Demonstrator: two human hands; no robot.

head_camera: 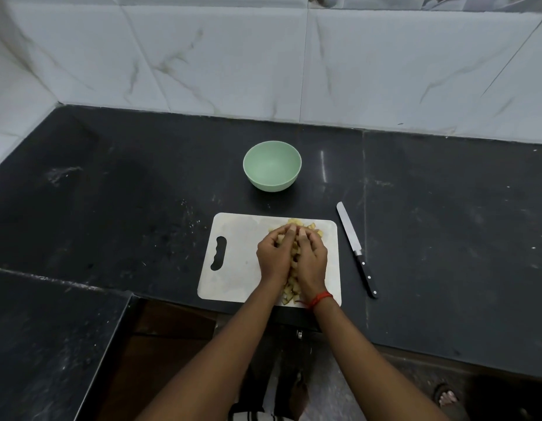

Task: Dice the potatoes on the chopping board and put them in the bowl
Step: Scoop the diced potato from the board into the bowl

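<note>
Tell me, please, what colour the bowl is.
The round bowl is pale mint green; the head view shows it best.

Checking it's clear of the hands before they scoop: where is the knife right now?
In the head view, the knife lies flat on the black counter, just right of the chopping board, untouched, its blade pointing towards the wall.

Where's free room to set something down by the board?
Bare counter left of the chopping board and bowl, and right of the knife. Bare strip between bowl and board. Board's left half bare; right half crowded: left hand and right hand cup the potato dice.
</note>
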